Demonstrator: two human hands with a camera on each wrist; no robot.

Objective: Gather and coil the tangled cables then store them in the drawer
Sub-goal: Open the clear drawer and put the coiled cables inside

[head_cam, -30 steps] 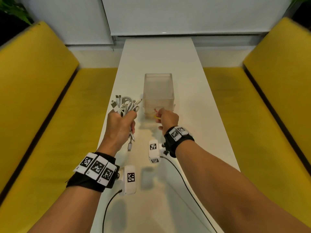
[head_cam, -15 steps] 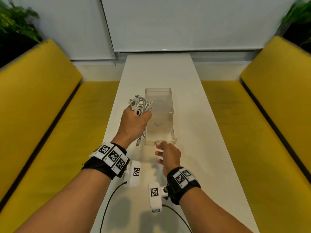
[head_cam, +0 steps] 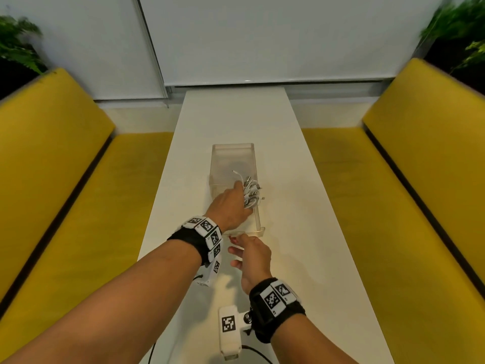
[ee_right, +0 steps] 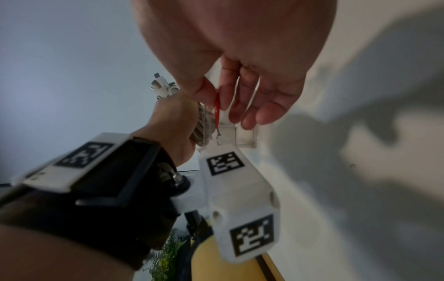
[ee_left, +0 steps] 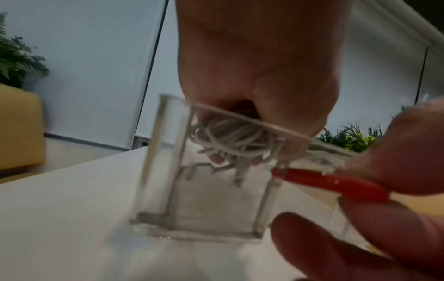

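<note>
A coiled bundle of white cables (head_cam: pixel 250 194) sits in my left hand (head_cam: pixel 231 208), whose fingers curl round it. The hand is down inside the pulled-out clear drawer (head_cam: pixel 259 222). The drawer's clear housing (head_cam: pixel 232 153) stands behind it on the white table (head_cam: pixel 301 206). Through the drawer's front wall (ee_left: pixel 204 209) the cables (ee_left: pixel 235 140) hang below my left hand (ee_left: pixel 252 66), above the drawer floor. My right hand (head_cam: pixel 249 253) is at the drawer's near end, thumb and forefinger pinching its red pull (ee_right: pixel 217 108), also seen as the red pull (ee_left: pixel 331 182).
Yellow benches run along both sides, the left bench (head_cam: pixel 65 193) and the right bench (head_cam: pixel 420 193). The narrow table stretches to the white wall (head_cam: pixel 262 35). Plants (head_cam: pixel 18 46) stand in the far corners. Black wires trail from my wrist cameras near the table's front edge.
The drawer has slid out toward me with my right hand on its pull. My left hand carried the cable bundle from left of the box into the open drawer.
</note>
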